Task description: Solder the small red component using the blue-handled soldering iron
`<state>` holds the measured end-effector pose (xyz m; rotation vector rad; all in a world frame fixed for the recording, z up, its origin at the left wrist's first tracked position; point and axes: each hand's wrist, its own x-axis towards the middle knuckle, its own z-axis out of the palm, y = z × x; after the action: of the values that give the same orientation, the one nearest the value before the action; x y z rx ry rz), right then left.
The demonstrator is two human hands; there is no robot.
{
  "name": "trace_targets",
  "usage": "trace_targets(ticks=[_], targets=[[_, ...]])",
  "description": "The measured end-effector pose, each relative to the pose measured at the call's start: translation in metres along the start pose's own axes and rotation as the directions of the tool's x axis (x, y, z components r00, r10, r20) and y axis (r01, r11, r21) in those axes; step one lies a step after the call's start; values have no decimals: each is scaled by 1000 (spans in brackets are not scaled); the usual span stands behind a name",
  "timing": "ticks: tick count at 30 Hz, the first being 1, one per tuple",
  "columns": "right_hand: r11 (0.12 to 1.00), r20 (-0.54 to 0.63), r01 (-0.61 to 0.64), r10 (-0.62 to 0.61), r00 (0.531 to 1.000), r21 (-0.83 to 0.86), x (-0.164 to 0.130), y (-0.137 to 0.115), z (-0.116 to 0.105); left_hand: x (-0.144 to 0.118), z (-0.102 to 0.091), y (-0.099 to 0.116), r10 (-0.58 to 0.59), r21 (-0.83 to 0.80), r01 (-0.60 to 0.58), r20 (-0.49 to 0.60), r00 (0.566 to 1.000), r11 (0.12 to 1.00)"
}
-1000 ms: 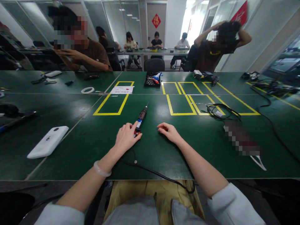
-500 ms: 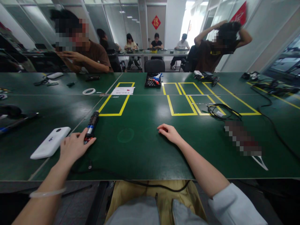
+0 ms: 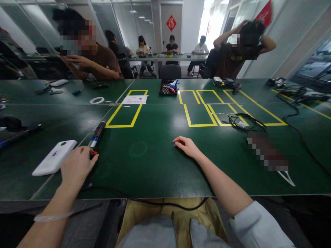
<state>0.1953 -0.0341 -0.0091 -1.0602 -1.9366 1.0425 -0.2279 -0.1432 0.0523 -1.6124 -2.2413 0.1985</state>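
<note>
A black, slim cylindrical tool, which looks like an electric screwdriver (image 3: 96, 135), lies slanted on the green table (image 3: 144, 179) at the left. It has a blue band and a red-orange part near its lower end. My left hand (image 3: 79, 163) is closed around that lower end, and the palm hides part of the tool. A black cord (image 3: 111, 189) runs from beneath this hand along the table's front edge. My right hand (image 3: 187, 146) rests on the table near the middle, its fingers curled in with nothing visible in them.
Left of my left hand lies a white flat case (image 3: 54, 158). Yellow tape outlines (image 3: 203, 125) mark the table farther off, near a black tray (image 3: 168, 93) of small items. A coiled black cable (image 3: 245, 119) lies at the right. Two people sit across the table.
My left hand has shifted slightly left, and its thumb has drawn in closer to the tool. The tool has moved a little left with it. My right hand stays put.
</note>
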Motion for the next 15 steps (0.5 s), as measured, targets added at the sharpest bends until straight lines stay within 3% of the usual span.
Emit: trace_targets(ticks=[5, 7, 9, 10, 12, 14, 15], targets=[[1000, 1, -10, 10, 1000, -5, 0, -2, 0, 8, -20, 1, -158, -68, 169, 146, 977, 983], [1000, -2, -11, 11, 1000, 7, 0, -3, 0, 13, -31, 12, -179, -142, 196, 121, 976, 970], [1000, -2, -11, 11, 1000, 21, 0, -2, 0, 18, -43, 32, -102, -336, 119, 68, 993, 934], [1000, 0, -11, 11, 1000, 26, 0, -2, 1, 19, -48, 47, -26, -469, 48, 54, 998, 882], [999, 5, -12, 12, 1000, 37, 1, -2, 0, 22, -59, 83, 173, -740, -84, 45, 984, 667], [998, 4, -14, 14, 1000, 53, 1, -2, -1, 23, -69, 124, 360, -918, -85, 65, 931, 388], [997, 6, -15, 14, 1000, 77, 1, -2, -2, 23, -73, 144, 464, -970, -32, 87, 882, 242]])
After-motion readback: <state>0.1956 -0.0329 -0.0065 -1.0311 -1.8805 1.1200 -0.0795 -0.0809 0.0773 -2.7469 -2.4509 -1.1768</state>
